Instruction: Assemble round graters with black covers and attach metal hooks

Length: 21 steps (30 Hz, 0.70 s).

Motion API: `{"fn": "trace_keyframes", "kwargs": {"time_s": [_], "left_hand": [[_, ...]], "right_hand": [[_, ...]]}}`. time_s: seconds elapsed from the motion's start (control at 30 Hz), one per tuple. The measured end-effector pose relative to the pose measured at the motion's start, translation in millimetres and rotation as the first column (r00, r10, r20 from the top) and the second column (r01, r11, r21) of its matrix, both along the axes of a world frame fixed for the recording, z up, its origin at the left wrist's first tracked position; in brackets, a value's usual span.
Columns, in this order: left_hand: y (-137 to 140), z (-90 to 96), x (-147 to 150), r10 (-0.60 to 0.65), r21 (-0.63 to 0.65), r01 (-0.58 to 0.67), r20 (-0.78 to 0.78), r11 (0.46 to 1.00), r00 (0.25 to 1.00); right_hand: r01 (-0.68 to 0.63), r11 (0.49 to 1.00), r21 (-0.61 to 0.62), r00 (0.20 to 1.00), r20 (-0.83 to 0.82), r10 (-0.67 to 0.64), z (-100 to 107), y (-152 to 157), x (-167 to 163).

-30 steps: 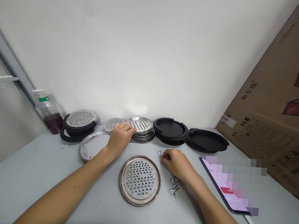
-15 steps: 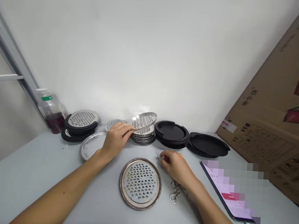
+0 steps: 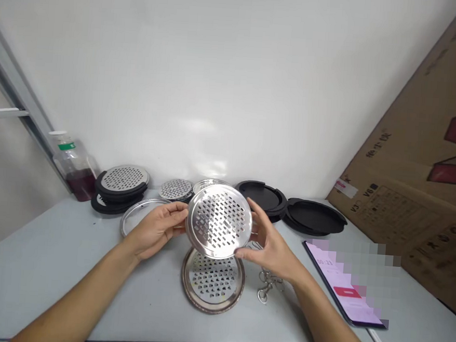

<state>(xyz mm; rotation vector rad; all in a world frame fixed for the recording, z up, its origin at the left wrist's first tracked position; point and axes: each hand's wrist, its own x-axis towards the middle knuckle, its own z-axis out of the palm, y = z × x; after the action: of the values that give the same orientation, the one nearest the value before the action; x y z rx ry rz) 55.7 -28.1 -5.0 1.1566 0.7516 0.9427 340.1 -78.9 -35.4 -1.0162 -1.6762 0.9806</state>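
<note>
Between both hands I hold a round metal grater plate (image 3: 220, 221), tilted with its shiny slotted face toward me. My left hand (image 3: 160, 229) pinches its left rim. On the other side my right hand (image 3: 265, 244) grips the right rim, thumb at the lower edge. Below it, partly covered, a second grater disc (image 3: 212, 284) lies in a tray with a beaded brownish rim (image 3: 211, 311). Small metal ring pieces (image 3: 264, 293) lie beside the tray, near my right wrist. Behind the held plate, the stack of grater plates (image 3: 209, 183) is mostly hidden.
At the back left stand a jar of dark red liquid (image 3: 77, 176) and grater discs in black holders (image 3: 121, 184). A silver ring-rimmed plate (image 3: 131, 216) lies by my left hand. Black round holders (image 3: 314, 216), a phone (image 3: 344, 288) and a cardboard box (image 3: 416, 205) occupy the right.
The grater plate has come off the back stack toward me, turning its face to me. My right hand has left the small rings and taken hold of the plate's right rim.
</note>
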Motion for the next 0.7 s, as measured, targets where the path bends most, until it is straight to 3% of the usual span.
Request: {"fn": "trace_keyframes", "kwargs": {"time_s": [0.1,0.23,0.4,0.57,0.7], "left_hand": [[-7,-10.4,-2,-0.025,-0.134,0.026,0.008,0.991,1.000],[-16,-26.7,-7,-0.029,-0.250,0.034,0.022,0.968,0.999],[-27,-42.7,-8,-0.012,-0.353,0.024,0.037,0.935,0.999],[-42,-51.4,-5,0.029,-0.341,-0.021,0.020,0.940,0.999],[-49,-55.2,-7,-0.020,-0.217,-0.002,-0.100,0.976,0.995]], "right_hand": [[-0.080,0.995,-0.062,0.990,0.109,0.087,1,-2,5],[-0.089,0.991,-0.096,0.969,0.223,0.109,1,-2,10],[-0.082,0.996,-0.029,0.937,0.339,0.087,-4,-16,7],[-0.007,1.000,0.000,0.906,0.423,0.006,-23,-41,3],[0.035,0.999,-0.001,0.884,0.467,-0.031,-37,-49,4]]}}
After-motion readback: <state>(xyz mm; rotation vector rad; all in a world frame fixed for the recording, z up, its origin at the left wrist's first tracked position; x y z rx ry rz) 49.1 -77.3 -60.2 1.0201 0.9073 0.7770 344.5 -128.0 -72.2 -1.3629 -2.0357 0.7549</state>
